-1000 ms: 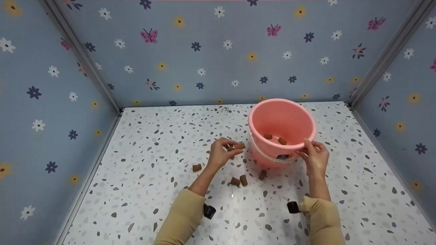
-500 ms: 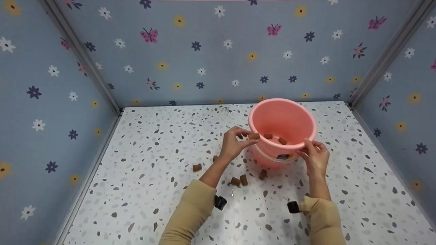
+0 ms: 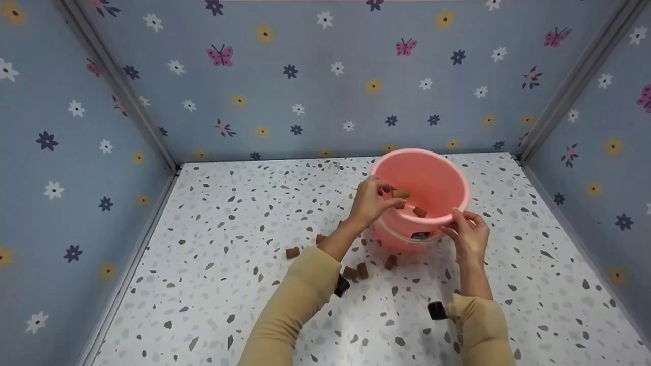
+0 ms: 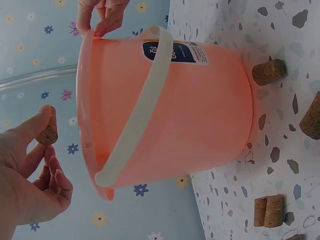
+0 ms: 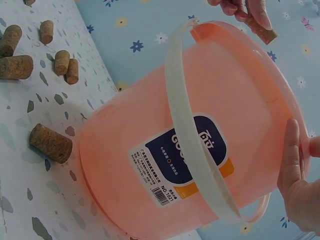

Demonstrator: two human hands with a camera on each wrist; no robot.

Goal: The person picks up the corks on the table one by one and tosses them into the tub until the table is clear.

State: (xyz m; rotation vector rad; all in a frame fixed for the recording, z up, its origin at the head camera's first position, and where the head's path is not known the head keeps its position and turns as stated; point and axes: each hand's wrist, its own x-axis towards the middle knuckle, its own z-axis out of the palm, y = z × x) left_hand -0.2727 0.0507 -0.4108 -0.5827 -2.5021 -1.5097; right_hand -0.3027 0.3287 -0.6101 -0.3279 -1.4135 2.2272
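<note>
Pinching a cork (image 4: 48, 127), the left hand (image 3: 371, 201) has moved over the bucket (image 4: 187, 115) the right hand (image 3: 470, 236) grips.

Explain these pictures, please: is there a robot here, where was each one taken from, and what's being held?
No robot: someone is working bare-handed. The wide picture was taken from that person's head, looking forward and down; the other two from each wrist, turned sideways, so the upright pink plastic bucket seems tipped over. The left hand pinches a cork above the bucket, while the right hand grips its rim. More corks lie inside, and loose corks are scattered on the speckled tabletop, in front of the bucket and toward the person's left.
</note>
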